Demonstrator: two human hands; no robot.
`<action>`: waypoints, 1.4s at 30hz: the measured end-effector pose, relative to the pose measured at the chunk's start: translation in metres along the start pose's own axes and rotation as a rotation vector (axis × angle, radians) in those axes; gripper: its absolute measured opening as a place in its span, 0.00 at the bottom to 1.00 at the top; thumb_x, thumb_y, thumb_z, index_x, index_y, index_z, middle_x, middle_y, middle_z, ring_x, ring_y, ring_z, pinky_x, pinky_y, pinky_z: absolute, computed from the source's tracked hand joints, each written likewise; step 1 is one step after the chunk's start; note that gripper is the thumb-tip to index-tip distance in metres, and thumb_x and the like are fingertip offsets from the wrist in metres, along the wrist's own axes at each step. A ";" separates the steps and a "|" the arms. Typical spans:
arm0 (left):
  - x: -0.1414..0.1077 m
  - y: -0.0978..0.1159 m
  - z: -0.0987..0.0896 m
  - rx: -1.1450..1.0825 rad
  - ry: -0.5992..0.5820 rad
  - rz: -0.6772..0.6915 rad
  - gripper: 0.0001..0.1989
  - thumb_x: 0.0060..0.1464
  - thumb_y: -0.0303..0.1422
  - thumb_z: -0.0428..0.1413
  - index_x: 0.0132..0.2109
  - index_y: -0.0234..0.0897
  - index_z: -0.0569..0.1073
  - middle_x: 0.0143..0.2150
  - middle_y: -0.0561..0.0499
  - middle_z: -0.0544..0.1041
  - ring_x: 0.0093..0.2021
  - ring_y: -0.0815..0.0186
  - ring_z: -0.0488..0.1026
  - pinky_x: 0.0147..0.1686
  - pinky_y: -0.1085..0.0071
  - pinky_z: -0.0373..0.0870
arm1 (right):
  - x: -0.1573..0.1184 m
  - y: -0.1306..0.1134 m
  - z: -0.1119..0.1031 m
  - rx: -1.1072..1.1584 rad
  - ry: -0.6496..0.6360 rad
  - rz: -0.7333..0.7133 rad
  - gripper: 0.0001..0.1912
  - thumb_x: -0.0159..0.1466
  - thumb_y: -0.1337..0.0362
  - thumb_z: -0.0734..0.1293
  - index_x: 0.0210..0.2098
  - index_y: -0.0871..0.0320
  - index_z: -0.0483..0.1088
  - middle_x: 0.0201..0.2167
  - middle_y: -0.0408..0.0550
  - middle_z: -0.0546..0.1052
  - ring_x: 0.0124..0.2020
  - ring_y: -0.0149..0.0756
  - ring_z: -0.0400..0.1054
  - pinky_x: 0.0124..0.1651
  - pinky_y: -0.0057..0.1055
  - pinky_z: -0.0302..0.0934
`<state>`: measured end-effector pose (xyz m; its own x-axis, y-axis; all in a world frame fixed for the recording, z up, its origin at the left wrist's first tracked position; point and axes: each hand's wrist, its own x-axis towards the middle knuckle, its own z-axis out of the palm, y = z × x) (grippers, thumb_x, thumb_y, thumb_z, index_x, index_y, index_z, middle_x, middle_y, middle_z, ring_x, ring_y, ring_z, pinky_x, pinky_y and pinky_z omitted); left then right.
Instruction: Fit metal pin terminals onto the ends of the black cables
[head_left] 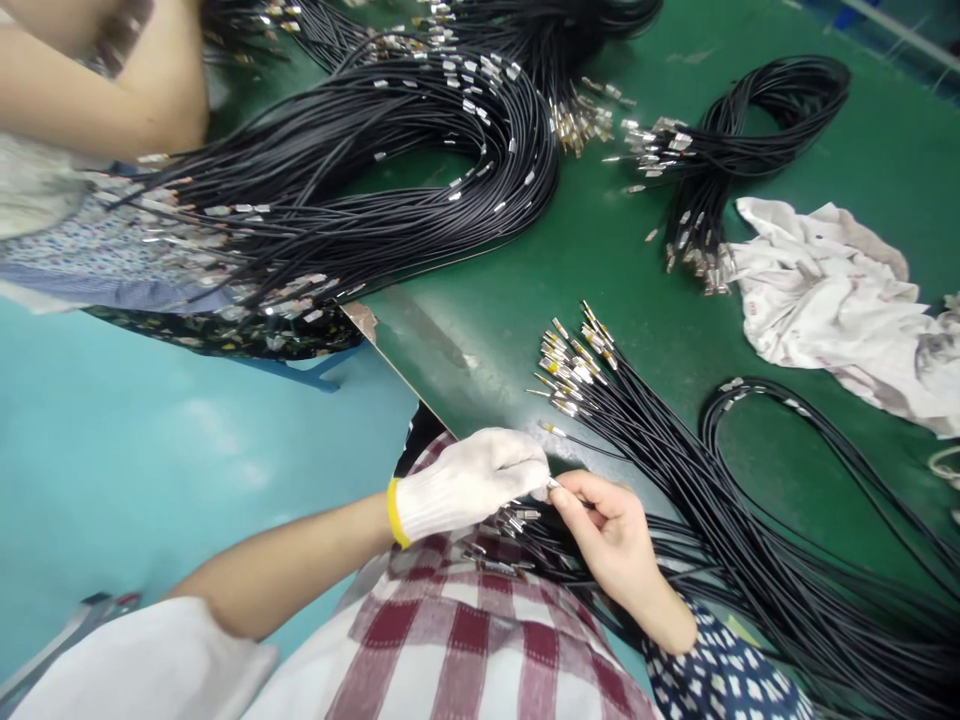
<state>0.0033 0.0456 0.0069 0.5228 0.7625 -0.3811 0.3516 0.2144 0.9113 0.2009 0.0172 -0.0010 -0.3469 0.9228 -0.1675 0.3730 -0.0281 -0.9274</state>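
My left hand (480, 482), in a white knit glove with a yellow cuff, pinches the metal end of a black cable at the table's near edge. Bare-fingered, my right hand (611, 535) grips the same cable (553, 484) just behind that end. Beneath both hands, more metal cable ends (517, 518) lie against the checked apron (465, 620). Just beyond my hands a bundle of black cables (675, 440) rests on the green table, its silver and yellow-marked ends pointing to the far left. The fingertips hide most of the held end.
A large looped cable bundle (517, 190) hangs over the table's left edge by another person's arm (105, 100). A smaller coiled bundle (795, 100) lies far right, near a crumpled white cloth (825, 290). A single cable loop (795, 400) curves at right. Blue floor (187, 450) shows left.
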 end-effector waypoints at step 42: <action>-0.005 -0.008 0.014 0.344 0.176 0.124 0.13 0.66 0.30 0.47 0.33 0.38 0.70 0.34 0.56 0.72 0.37 0.68 0.67 0.44 0.70 0.62 | 0.006 0.005 -0.011 0.025 -0.152 0.049 0.14 0.72 0.62 0.62 0.30 0.57 0.69 0.22 0.41 0.75 0.23 0.31 0.67 0.29 0.28 0.60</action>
<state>0.0091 0.0319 -0.0005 0.4471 0.8690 -0.2120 0.5494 -0.0798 0.8317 0.2097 0.0267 -0.0031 -0.4555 0.8516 -0.2594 0.3714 -0.0830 -0.9248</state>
